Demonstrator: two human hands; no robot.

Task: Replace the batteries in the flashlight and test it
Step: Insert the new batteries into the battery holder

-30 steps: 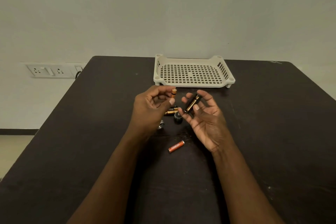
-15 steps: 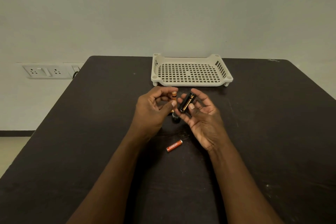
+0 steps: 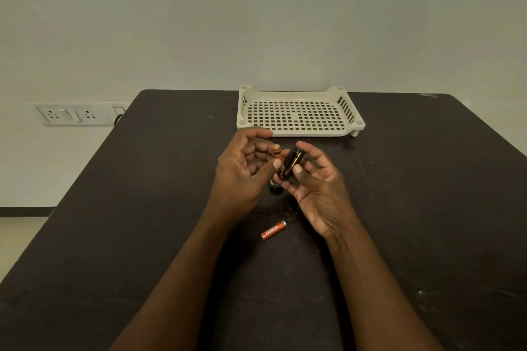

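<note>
My left hand pinches a small copper-topped battery between thumb and fingers, held upright. My right hand grips a black battery holder with a battery showing in one slot, tilted toward the left hand. The battery's lower end sits right beside the holder's near end. Below the two hands a black flashlight part stands on the table, partly hidden. A red battery lies loose on the table nearer to me.
A white perforated plastic tray sits at the far side of the dark table. A wall socket panel is on the wall to the left, past the table's edge.
My two hands have come together, bringing the battery close against the holder. The loose batteries and cap seen on the table a second ago are now hidden behind my left hand.
</note>
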